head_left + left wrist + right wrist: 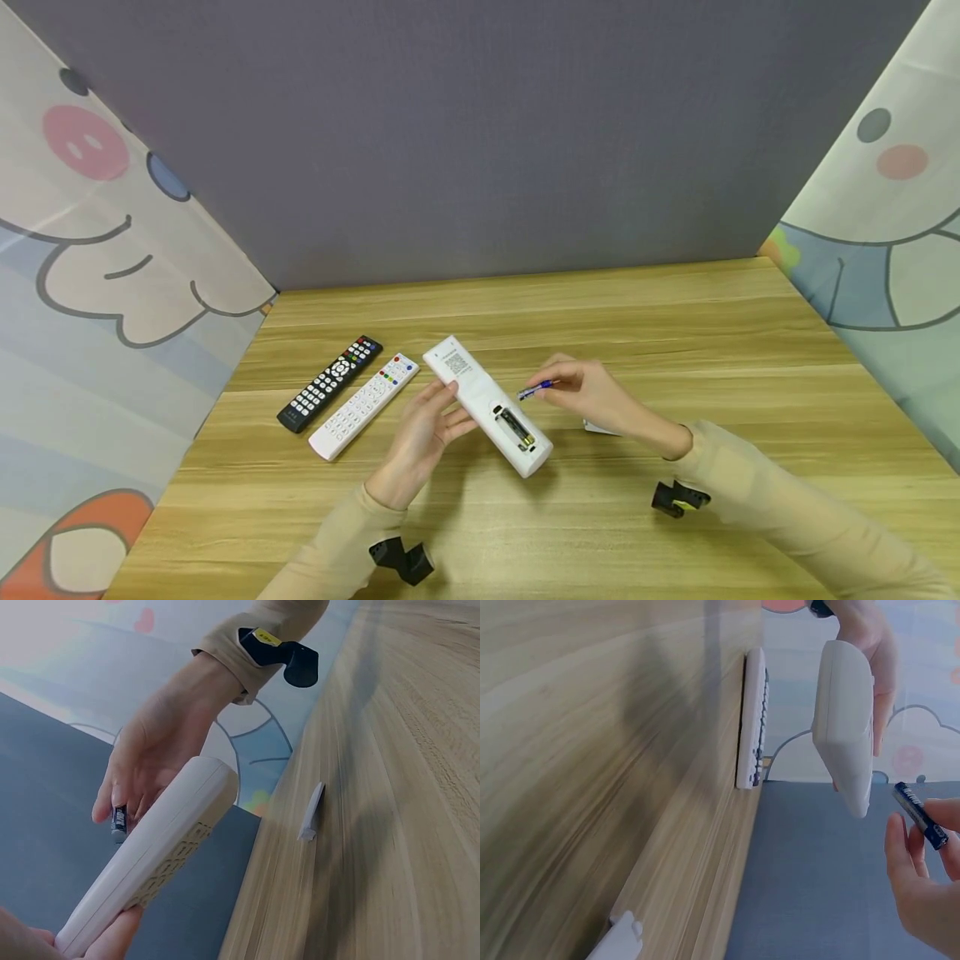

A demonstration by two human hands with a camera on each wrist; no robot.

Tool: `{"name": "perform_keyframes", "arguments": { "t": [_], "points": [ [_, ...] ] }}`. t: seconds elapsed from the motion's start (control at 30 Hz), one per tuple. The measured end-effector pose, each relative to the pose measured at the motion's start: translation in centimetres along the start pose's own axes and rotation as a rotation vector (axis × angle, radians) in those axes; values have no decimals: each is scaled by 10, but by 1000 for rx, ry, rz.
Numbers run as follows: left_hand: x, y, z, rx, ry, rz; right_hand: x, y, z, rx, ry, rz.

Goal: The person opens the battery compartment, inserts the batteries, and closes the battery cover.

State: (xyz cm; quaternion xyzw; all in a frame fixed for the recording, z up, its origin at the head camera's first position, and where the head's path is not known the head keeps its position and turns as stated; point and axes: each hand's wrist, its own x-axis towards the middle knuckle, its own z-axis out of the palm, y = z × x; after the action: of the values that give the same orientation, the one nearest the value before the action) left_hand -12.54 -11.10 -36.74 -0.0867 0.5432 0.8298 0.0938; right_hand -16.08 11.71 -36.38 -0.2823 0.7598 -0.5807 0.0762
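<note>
My left hand [417, 435] holds a white remote control [480, 393] above the table, its back turned up. The battery compartment in the back is uncovered, and a black-and-gold battery [517, 426] lies in it. Just right of the remote, my right hand [592, 396] pinches a small blue battery [536, 389] between thumb and fingers. That battery [919, 816] is apart from the remote in the right wrist view. Under my right wrist lies a small white piece [312, 814] that looks like the battery cover, mostly hidden in the head view.
On the wooden table [675, 333], a black remote [330, 383] and a second white remote [364, 407] lie face up to the left. A grey panel [510, 142] rises behind the table. Printed cloth hangs at both sides.
</note>
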Motion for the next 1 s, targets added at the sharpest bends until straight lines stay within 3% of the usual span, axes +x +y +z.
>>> {"name": "perform_keyframes", "arguments": {
  "t": [0.4, 0.77, 1.0],
  "points": [
    [0, 0, 0, 4, -3, 0, 5, -1, 7, 221, -14, 104],
    [0, 1, 2, 11, -4, -6, 6, -2, 17, 157, -53, 92],
    [0, 1, 3, 24, -11, -9, 5, -3, 22, 116, -58, 144]
  ]
}}
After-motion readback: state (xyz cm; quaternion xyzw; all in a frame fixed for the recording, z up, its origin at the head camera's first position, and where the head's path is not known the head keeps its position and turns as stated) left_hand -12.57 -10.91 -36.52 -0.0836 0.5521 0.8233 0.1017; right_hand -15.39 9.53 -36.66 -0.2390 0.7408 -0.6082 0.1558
